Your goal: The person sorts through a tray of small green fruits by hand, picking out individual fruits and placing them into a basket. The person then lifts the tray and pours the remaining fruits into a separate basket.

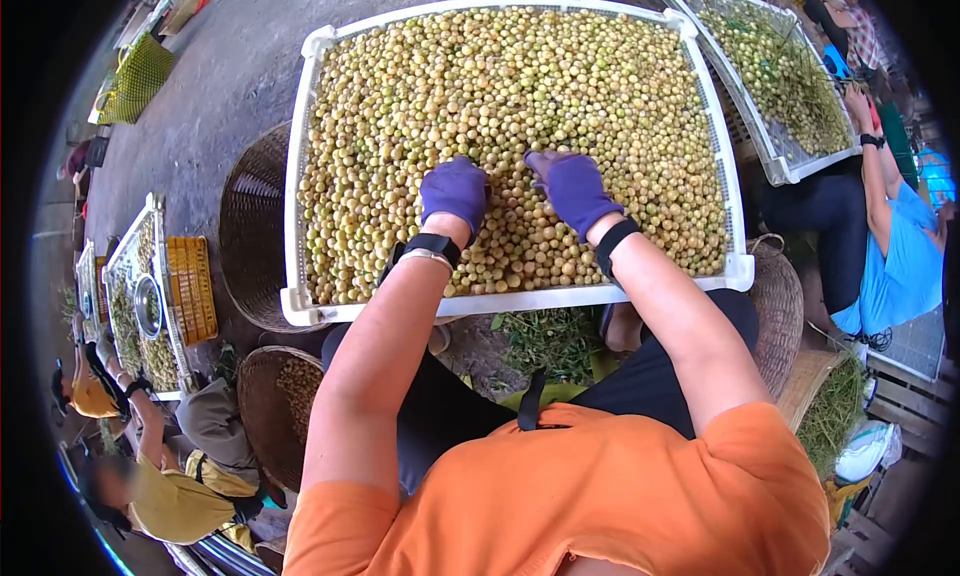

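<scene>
A white mesh tray (512, 304) with a raised rim lies in front of me, filled with small round yellow-green fruits (430, 86). My left hand (455, 194), in a purple glove, is down among the fruits near the tray's middle. Its fingers curl inward and are mostly hidden by the glove. A short gap to the right, my right hand (573, 189) wears a matching glove and also touches the fruits, its bare fingertips bent toward the left hand. Both hands look closed. Whatever lies between the fingers is out of sight.
Woven baskets (250, 226) stand beside the tray, left and right. Leafy stems (550, 346) lie on the ground between my legs. Another fruit tray (780, 166) is at the upper right, near a person in blue (890, 266). People sit by more trays (165, 311) at left.
</scene>
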{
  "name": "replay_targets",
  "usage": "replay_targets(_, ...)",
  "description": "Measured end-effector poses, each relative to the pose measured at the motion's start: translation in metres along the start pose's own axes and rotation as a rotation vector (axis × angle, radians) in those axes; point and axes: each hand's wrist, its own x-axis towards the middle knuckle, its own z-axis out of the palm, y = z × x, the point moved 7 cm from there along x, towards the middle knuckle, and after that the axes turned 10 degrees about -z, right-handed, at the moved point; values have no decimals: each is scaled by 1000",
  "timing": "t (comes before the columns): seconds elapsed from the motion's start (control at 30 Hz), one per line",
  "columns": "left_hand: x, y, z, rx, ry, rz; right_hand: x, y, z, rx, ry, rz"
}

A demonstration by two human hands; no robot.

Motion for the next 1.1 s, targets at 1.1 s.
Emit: replay_targets(1.1,-33,-18,-23,-830,-72,-140,6,38,-5,516,52,129)
